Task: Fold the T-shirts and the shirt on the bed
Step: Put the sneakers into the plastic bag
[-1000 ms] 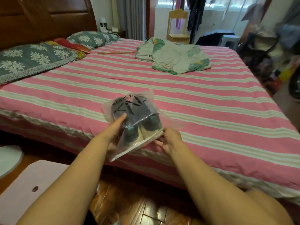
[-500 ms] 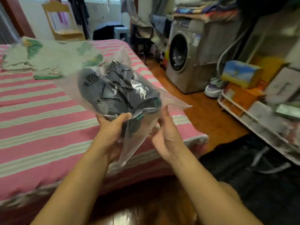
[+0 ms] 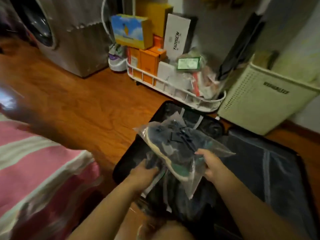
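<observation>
- Now the left hand grips the lower end of a clear plastic bag of dark folded clothing.
- Right hand pinches the bag's other edge, above an open black suitcase beside the bed.

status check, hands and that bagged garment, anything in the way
Both hands, left and right, grip the plastic bag. Dark garment inside, held over the open suitcase. Bed at left; nothing blocking.
</observation>
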`<act>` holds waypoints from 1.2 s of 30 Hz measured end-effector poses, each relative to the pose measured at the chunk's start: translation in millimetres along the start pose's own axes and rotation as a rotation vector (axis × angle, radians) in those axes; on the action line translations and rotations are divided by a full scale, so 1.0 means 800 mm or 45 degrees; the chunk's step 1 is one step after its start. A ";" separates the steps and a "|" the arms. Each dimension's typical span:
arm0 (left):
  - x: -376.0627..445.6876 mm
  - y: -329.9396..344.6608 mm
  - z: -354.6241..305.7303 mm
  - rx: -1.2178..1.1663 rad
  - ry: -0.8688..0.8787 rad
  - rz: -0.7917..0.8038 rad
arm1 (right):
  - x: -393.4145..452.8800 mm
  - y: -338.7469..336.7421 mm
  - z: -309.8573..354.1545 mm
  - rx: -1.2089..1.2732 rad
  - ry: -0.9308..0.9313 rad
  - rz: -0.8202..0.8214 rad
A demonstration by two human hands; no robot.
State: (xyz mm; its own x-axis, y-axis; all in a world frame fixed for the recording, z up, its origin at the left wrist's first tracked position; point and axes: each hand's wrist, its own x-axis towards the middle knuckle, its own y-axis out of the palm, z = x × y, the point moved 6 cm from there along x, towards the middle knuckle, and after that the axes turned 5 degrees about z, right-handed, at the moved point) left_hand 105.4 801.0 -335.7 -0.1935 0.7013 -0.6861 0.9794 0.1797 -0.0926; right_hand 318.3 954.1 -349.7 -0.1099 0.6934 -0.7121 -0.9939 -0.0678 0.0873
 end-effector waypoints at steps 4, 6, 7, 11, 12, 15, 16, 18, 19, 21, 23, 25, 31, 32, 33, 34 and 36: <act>0.076 -0.054 0.052 0.043 -0.143 -0.093 | 0.115 -0.029 -0.012 -0.008 0.147 -0.005; 0.087 -0.071 0.045 0.080 -0.170 -0.174 | 0.170 -0.029 0.013 -0.038 0.090 -0.022; 0.097 -0.079 0.044 0.080 -0.175 -0.205 | 0.202 -0.034 0.025 -0.055 0.050 -0.054; 0.098 -0.083 0.031 0.085 -0.159 -0.219 | 0.271 -0.047 0.029 -0.591 0.086 -0.281; 0.085 -0.085 0.023 0.078 -0.129 -0.242 | 0.262 -0.029 0.022 -0.779 0.044 -0.274; 0.042 -0.108 0.008 -0.042 -0.058 -0.303 | 0.181 0.067 -0.005 -1.001 -0.107 -0.019; 0.020 -0.121 0.001 -0.058 -0.020 -0.349 | 0.146 0.107 -0.007 -0.992 -0.183 0.064; -0.039 -0.154 -0.010 -0.100 0.093 -0.504 | 0.071 0.189 0.006 -0.888 -0.457 0.174; -0.077 -0.171 -0.014 -0.157 0.160 -0.581 | 0.023 0.233 0.017 -0.827 -0.595 0.227; -0.177 -0.202 -0.022 -0.186 0.277 -0.713 | -0.106 0.325 0.032 -0.721 -0.862 0.393; -0.295 -0.237 -0.010 -0.176 0.328 -0.877 | -0.253 0.413 0.024 -0.659 -1.118 0.662; -0.427 -0.276 0.036 -0.208 0.332 -1.092 | -0.403 0.483 -0.019 -0.629 -1.241 0.968; -0.840 -0.254 0.328 -0.492 0.000 -1.845 | -0.770 0.549 -0.341 -1.185 -1.033 2.000; -0.906 -0.209 0.390 -0.581 -0.119 -1.987 | -0.823 0.530 -0.414 -1.348 -1.006 2.151; -0.964 -0.155 0.449 -0.686 -0.243 -2.114 | -0.870 0.503 -0.479 -1.505 -0.996 2.284; -1.014 -0.093 0.504 -0.791 -0.385 -2.231 | -0.911 0.469 -0.540 -1.669 -0.968 2.405; -1.087 0.042 0.594 -1.012 -0.675 -2.448 | -0.974 0.390 -0.650 -1.917 -0.737 2.626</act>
State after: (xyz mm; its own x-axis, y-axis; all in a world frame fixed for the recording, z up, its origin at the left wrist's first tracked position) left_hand 333.9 -130.7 -85.5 -0.4909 -0.8393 -0.2337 -0.6122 0.5232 -0.5929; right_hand 87.2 19.6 -130.2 -0.6087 -0.7425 -0.2796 0.7799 -0.4950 -0.3831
